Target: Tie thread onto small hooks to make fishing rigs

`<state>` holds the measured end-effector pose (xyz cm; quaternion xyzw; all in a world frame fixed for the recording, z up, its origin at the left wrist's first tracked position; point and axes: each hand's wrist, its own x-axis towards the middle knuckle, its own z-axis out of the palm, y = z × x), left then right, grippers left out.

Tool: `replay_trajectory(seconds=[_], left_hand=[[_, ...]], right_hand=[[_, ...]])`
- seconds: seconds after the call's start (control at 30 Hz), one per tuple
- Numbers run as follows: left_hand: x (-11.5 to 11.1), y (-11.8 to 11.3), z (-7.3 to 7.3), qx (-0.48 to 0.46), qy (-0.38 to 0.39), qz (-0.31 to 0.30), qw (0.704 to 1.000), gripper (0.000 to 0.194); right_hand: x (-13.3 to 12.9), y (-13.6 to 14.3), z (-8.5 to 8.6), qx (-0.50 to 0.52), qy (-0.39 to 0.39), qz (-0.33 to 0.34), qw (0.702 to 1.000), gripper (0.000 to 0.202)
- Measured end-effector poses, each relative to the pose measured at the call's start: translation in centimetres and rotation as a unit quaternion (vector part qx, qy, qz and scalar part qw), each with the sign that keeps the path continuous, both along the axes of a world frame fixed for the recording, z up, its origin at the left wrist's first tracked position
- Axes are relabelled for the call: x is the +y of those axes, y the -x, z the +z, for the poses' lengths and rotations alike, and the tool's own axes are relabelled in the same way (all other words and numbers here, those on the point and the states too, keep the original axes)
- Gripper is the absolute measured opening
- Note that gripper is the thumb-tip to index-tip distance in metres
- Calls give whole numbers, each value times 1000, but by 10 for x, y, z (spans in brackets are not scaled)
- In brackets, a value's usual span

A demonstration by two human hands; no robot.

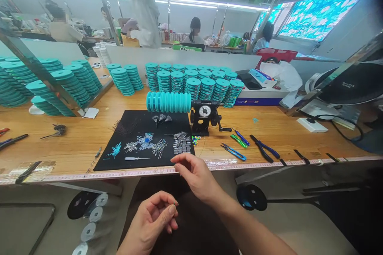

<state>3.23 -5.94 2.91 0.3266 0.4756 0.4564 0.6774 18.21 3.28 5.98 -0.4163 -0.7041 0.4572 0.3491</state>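
Observation:
My left hand [158,215] is over my lap below the table edge, thumb and forefinger pinched together; whatever lies between them is too small to make out. Up and to the right, my right hand [191,171] hovers at the table's front edge, its thumb and fingertips close together, with anything in them too small to see. Just beyond lies a black mat [113,143] bearing a small screwdriver [136,158], grey cylinders [182,145], blue pieces [114,150] and small metal parts [159,148]. Behind the mat, turquoise spools [169,102] sit on a black hand-cranked winder [205,117].
Stacks of turquoise spools [207,87] line the back. On the right are blue snips [233,152], a green tool [238,141], pliers [265,148] and a white power strip [312,124]. A metal post [44,75] slants at left. Several people work beyond the partition.

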Motion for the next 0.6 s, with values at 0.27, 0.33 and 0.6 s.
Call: replay_trajectory(seconds=[0.27,0.33,0.6], left_hand=[[-2,-10,4,19,-11,-59,998,31],[-1,-14,6,31,-15,-65,997,32],[-3,-19,7,39,-6,-65,997,33]], right_hand=[[-53,-27,-8,239,258,-53,935,21],[-58,-28,-11,252,263,-68,929,22],[-63,-29,-14,241,243,-105,934,29]])
